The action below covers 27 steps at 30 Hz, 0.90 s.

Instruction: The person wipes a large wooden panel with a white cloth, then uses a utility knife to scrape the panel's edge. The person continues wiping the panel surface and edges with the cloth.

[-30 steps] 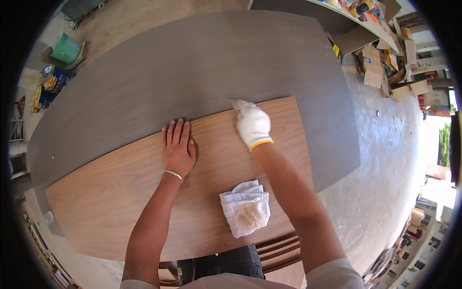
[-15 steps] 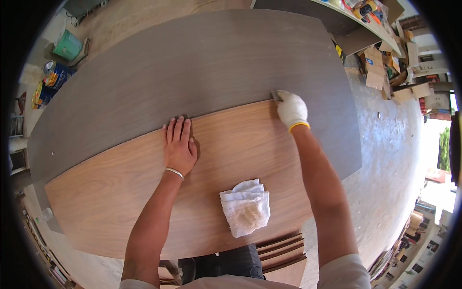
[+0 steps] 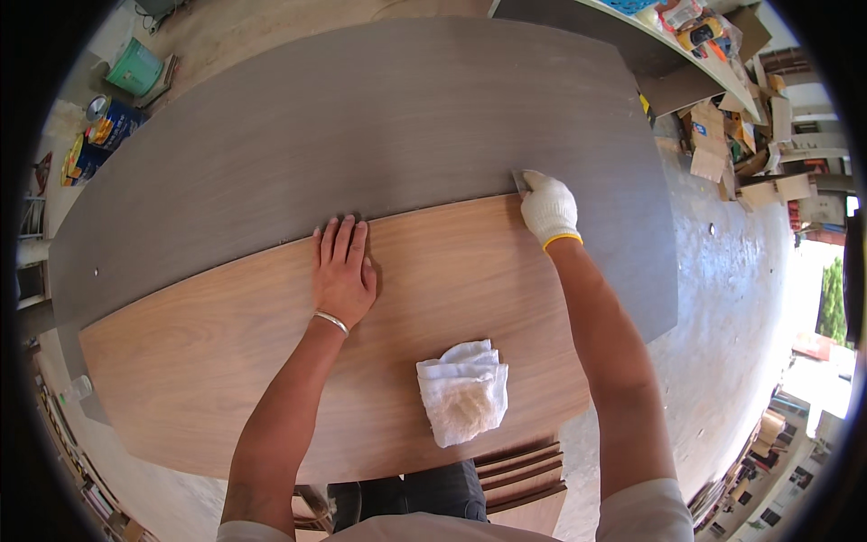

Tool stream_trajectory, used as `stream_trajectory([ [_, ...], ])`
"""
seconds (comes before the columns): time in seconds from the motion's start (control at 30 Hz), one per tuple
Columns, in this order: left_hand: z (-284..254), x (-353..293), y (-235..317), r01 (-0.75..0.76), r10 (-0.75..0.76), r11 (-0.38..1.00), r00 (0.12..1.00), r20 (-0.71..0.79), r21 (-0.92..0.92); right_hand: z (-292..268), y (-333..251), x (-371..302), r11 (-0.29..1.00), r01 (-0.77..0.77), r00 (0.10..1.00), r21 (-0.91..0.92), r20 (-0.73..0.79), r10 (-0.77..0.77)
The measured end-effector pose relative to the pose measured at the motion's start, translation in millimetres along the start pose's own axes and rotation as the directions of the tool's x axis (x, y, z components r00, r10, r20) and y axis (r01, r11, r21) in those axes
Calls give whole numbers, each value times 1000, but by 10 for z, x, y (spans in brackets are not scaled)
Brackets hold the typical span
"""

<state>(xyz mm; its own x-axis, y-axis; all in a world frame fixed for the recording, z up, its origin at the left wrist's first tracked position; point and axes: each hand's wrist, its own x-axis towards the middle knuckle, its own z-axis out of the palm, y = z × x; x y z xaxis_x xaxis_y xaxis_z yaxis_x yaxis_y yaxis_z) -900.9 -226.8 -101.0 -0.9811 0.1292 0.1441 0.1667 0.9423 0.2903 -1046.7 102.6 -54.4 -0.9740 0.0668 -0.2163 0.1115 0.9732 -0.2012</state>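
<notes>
My left hand point(image 3: 343, 275), bare and with a silver bracelet at the wrist, lies flat on a brown wood-grain board point(image 3: 217, 370), its fingertips by the board's far edge. In a white knitted glove with a yellow cuff, my right hand point(image 3: 549, 210) is closed round a thin flat scraper blade point(image 3: 520, 182). The blade's exposed part stands at the right end of that same edge, where the board meets a larger grey panel point(image 3: 406, 108). A folded white cloth point(image 3: 463, 397) with a brownish stain rests on the brown board between my forearms.
A stack of brown boards point(image 3: 524, 479) is below the near edge. A green bucket point(image 3: 135, 68) and blue tins point(image 3: 113, 125) stand at the far left. Cardboard scraps point(image 3: 709, 140) and a bench point(image 3: 632, 54) with clutter are at the far right.
The whole view has shifted slightly. Both hands stay at nearly the same places on the board, the right one still gripping the scraper blade at the edge.
</notes>
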Motion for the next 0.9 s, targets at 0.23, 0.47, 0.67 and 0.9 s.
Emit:
stream_trajectory([
  [0.23, -25, -30, -3, 8, -8, 1000, 1000, 16, 5, -94, 659, 207, 992, -126, 992, -5, -7, 126],
  [0.47, -15, 10, 38, 6, -5, 999, 1000, 16, -52, -99, 805, 311, 986, -156, 987, 60, -38, 158],
  [0.67, 18, -15, -14, 7, -7, 1000, 1000, -5, -12, 23, 261, 93, 999, -46, 997, -28, -55, 45],
  [0.9, -21, 11, 32, 7, -6, 999, 1000, 9, -33, -139, 725, 235, 984, -177, 984, 3, -20, 177],
])
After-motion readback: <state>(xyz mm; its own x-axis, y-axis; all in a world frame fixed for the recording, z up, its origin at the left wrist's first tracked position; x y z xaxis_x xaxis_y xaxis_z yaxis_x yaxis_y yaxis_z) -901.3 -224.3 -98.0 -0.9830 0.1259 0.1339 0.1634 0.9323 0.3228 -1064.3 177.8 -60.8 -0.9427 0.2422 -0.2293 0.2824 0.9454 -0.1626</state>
